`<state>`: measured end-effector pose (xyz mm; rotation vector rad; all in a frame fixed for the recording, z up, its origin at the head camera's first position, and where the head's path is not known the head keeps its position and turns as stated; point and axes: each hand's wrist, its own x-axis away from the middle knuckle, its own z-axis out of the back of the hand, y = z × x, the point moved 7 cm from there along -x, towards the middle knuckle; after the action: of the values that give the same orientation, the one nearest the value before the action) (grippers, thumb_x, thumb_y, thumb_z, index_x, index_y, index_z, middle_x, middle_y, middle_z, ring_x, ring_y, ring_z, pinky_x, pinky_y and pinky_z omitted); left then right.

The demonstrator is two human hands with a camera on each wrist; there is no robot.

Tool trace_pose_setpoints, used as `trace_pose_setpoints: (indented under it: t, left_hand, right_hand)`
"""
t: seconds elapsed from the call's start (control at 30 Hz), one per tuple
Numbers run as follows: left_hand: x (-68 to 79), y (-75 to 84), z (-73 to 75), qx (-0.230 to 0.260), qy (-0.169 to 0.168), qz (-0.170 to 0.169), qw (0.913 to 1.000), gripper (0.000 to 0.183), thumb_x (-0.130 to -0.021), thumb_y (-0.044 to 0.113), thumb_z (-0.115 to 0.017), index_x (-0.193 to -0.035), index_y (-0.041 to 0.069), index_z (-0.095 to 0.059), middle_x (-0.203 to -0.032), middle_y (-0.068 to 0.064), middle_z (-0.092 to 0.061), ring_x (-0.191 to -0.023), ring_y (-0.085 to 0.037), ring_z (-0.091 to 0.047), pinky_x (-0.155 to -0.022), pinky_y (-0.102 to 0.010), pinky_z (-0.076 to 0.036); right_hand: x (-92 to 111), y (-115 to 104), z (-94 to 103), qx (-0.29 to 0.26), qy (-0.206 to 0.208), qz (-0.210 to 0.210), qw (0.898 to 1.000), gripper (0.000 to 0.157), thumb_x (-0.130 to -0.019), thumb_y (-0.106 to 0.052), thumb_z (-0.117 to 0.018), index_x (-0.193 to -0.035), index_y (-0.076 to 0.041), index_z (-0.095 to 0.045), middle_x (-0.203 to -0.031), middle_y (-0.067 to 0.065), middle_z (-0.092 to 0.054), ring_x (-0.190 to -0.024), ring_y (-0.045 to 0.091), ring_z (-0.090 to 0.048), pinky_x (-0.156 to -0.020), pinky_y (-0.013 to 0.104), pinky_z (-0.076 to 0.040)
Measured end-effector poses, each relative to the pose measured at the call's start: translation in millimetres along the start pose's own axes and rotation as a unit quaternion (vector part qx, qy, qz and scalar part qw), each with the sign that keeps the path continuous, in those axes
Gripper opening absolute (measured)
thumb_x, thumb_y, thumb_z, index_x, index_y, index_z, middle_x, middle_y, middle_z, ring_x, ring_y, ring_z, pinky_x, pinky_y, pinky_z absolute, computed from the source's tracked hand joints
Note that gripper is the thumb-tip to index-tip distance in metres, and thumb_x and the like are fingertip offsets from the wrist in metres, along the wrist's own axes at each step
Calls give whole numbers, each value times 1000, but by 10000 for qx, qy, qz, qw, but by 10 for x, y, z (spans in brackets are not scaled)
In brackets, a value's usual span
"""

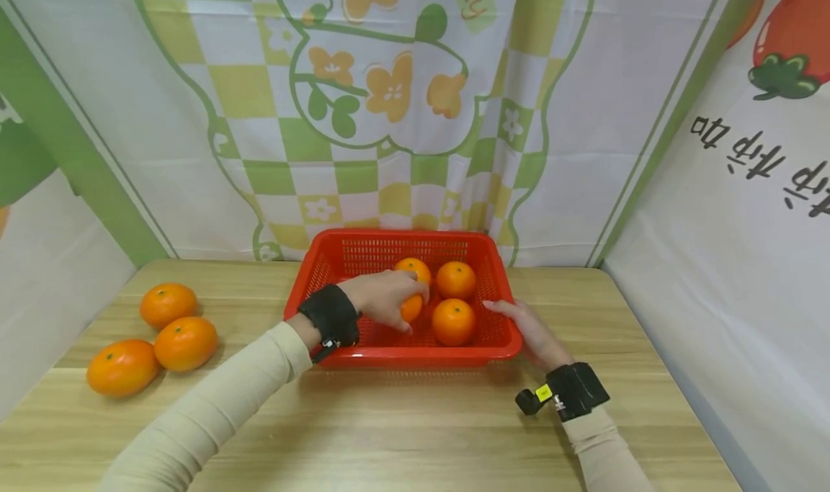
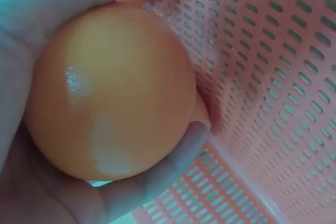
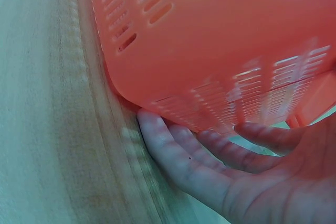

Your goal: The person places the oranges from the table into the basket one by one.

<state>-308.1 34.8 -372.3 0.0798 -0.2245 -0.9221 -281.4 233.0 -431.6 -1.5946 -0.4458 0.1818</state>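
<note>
Nearest the camera, two pale sleeves [image 1: 214,413] extend over the front of the wooden desk [image 1: 389,434], each ending at a black wrist strap [image 1: 332,315]. Beyond the left sleeve, on its outer side, three loose oranges [image 1: 186,343] sit close together on the desk. Nothing restrains them; a knock from the left forearm could set one rolling.

Right hand [image 1: 528,330] grips the red basket [image 1: 402,356] at its right end, thumb over the rim, fingers against the outside near the lower edge. Whether any fingertip is under the base cannot be determined; if so, downward pressure could trap it. Raising that end alone could tip the contents leftward.

Left hand [image 1: 387,295] is inside the basket, fingers and thumb curled round the held orange [image 2: 110,93]. Contact with the basket floor cannot be confirmed. Its skin is glossy, so a slack hold could let it slip. Three further oranges [image 1: 454,322] lie behind and to the right; a sideways push could displace them.

Patterned cloth [image 1: 259,146] hangs behind the basket and could snag on the rim if the basket slides back.
</note>
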Motion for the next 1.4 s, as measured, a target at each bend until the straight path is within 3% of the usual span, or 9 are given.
trace_pose_setpoints:
  t: [0.27, 0.5, 0.77, 0.93, 1.07, 1.23, 1.4]
  left_hand:
    - [-49, 52, -62, -125, -156, -185, 9996, 55, -73, 36, -80, -117, 10, -58, -106, -4, -54, -87, -17, -50, -81, -36, -49]
    - [-112, 62, -137, -232, -332, -247, 9989, 55, -72, 36, -80, -116, 11, -57, -99, 0, -57, -81, -16, -51, -75, -33, -49]
    - [-176, 65, -203, -327, -505, -261, 9978, 59, -70, 38, -81, -118, 12, -57, -87, 3, -55, -74, -16, -50, -68, -30, -47]
    - [-195, 56, -267, -333, -767, -61, 9965, 69, -72, 37, -80, -128, 9, -53, -109, -1, -61, -92, -15, -54, -83, -31, -48]
    - [-204, 39, -315, -354, -981, 76, 9945, 75, -74, 38, -78, -136, 9, -47, -130, -6, -54, -113, -17, -48, -96, -34, -42]
    - [-202, 47, -310, -330, -1013, 76, 9943, 75, -75, 38, -78, -136, 9, -46, -131, -6, -53, -117, -18, -46, -98, -34, -41]
    - [-204, 69, -299, -399, -877, -132, 9953, 72, -75, 39, -78, -133, 8, -49, -126, -6, -56, -111, -17, -49, -95, -33, -43]
  right_hand:
    - [3, -19, -5, 81, 2, 23, 10000, 60, -96, -35, -51, -139, 1, -32, -119, 23, -58, -101, 44, -56, -76, 41, -55]
    - [-1, -4, 4, 83, 37, -62, 9999, 61, -94, -38, -54, -140, -3, -34, -120, 22, -58, -100, 43, -57, -77, 41, -55]
    - [-13, -12, -22, -18, -82, -23, 10000, 59, -97, -34, -50, -141, 0, -31, -123, 25, -54, -104, 44, -54, -82, 44, -53]
    - [-9, 2, -16, -10, -54, -53, 10000, 59, -97, -33, -50, -140, 1, -31, -123, 25, -55, -104, 44, -54, -80, 42, -54]
    - [-7, 6, -15, -15, -43, -43, 10000, 59, -97, -33, -50, -140, 2, -31, -122, 25, -55, -104, 45, -54, -80, 43, -53]
    - [-8, 5, -13, -33, -37, -29, 10000, 59, -96, -33, -50, -141, 0, -31, -123, 24, -55, -105, 45, -53, -82, 45, -52]
    - [-14, 10, -25, -128, -46, -25, 9999, 59, -97, -32, -50, -141, 1, -29, -123, 24, -54, -106, 46, -52, -80, 44, -53]
